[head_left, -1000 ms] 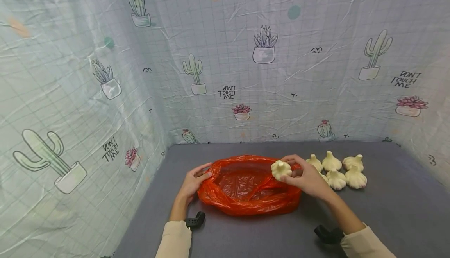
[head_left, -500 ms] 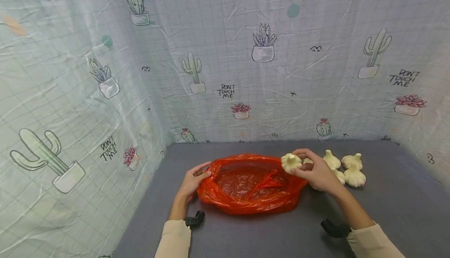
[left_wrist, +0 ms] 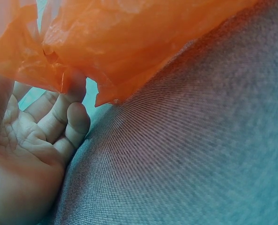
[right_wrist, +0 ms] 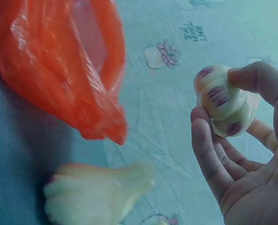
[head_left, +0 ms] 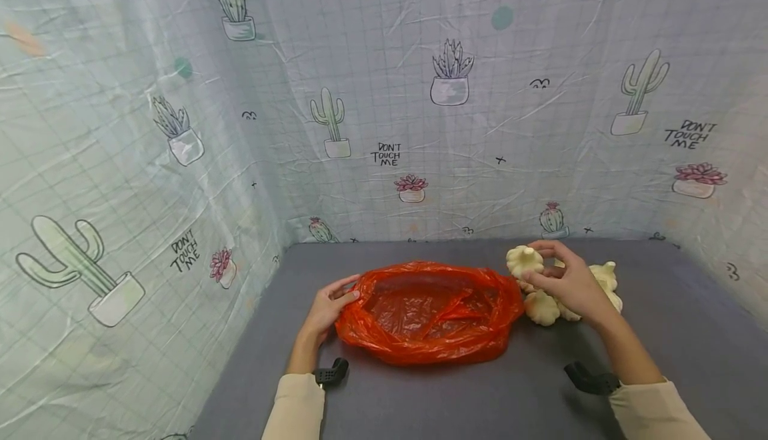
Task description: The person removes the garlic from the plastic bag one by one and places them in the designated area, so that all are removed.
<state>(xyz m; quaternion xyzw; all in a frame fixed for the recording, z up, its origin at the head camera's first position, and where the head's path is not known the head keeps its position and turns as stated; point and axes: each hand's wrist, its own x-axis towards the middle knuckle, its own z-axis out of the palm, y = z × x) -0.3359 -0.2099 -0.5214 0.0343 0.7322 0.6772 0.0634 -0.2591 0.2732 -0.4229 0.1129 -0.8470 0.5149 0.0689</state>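
A red plastic bag (head_left: 420, 353) lies with its mouth spread wide on the table. At its left end my left hand (head_left: 324, 308) grips the rim, thumb over the edge; in the left wrist view the fingers (left_wrist: 57, 117) curl under the plastic. Between thumb and fingers, my right hand (head_left: 570, 280) pinches a garlic bulb (head_left: 523, 261) in the air, just beyond the bag's right end. Purple streaks show on this held bulb (right_wrist: 219, 96) in the right wrist view. Below it sits another garlic bulb (head_left: 542, 309), close to the bag.
More garlic bulbs (head_left: 607, 277) stand on the grey table (head_left: 450, 403) behind and right of my right hand, which partly hides them. A cactus-print curtain (head_left: 384, 93) rises along the table's back and sides.
My right hand has drawn back to the right and slightly up with the garlic bulb, from over the bag's opening to over the other bulbs. The left hand stays at the rim.
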